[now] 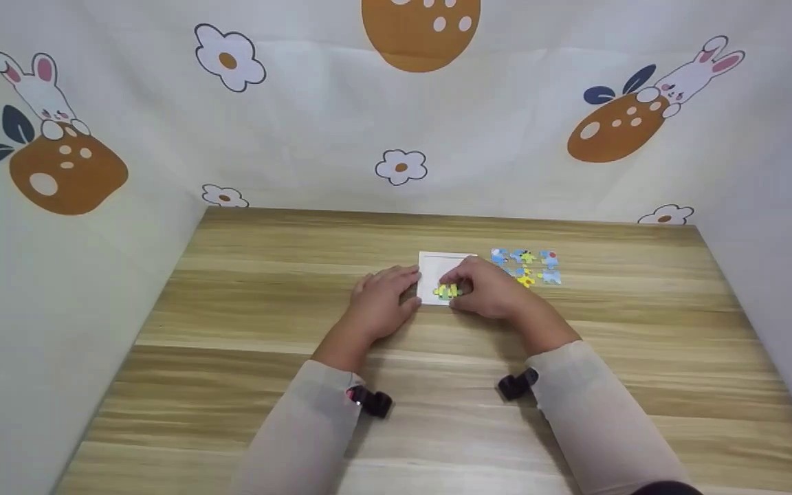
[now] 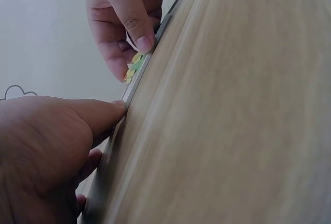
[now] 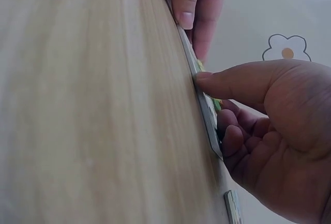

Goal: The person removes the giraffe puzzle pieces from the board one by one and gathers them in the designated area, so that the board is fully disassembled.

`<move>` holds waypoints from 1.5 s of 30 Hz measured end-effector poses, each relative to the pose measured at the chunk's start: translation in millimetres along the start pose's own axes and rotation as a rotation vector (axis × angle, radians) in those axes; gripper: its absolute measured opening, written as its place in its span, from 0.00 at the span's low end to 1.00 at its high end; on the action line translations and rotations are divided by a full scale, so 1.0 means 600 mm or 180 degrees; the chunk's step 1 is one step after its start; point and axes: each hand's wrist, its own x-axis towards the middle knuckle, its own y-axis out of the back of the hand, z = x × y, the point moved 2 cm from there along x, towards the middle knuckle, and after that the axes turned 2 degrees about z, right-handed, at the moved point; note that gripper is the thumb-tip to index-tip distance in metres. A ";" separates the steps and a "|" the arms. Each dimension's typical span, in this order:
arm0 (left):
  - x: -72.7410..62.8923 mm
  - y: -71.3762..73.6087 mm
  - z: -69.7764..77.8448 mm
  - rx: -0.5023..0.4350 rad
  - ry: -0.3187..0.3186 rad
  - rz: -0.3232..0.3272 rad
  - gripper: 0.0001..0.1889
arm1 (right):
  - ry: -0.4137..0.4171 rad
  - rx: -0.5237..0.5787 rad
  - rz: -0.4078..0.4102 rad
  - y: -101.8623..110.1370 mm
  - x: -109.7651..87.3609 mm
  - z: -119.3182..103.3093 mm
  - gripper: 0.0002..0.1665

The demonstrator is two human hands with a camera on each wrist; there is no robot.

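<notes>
A white puzzle tray (image 1: 430, 265) lies flat on the table, with a few joined yellow-green puzzle pieces (image 1: 446, 291) near its front edge. My left hand (image 1: 383, 302) rests at the tray's left side; thumb and fingertips touch that edge without wrapping round it. From the right, my right hand (image 1: 492, 287) reaches over the tray, its thumb at the front edge and its index finger bent over the pieces, pinching the rightmost one. That piece is mostly hidden by the fingers. In the left wrist view, yellow-green pieces (image 2: 135, 66) show beside the right fingertips.
Several loose blue and yellow puzzle pieces (image 1: 551, 277) lie to the right of the tray, partly behind the right hand. The wood-grain table (image 1: 265, 289) meets a patterned cloth (image 1: 313, 137) at the back and sides.
</notes>
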 end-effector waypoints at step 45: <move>0.002 -0.003 -0.001 0.0020 0.0062 -0.0042 0.29 | -0.0629 0.0780 0.0132 0.158 -0.112 0.147 0.32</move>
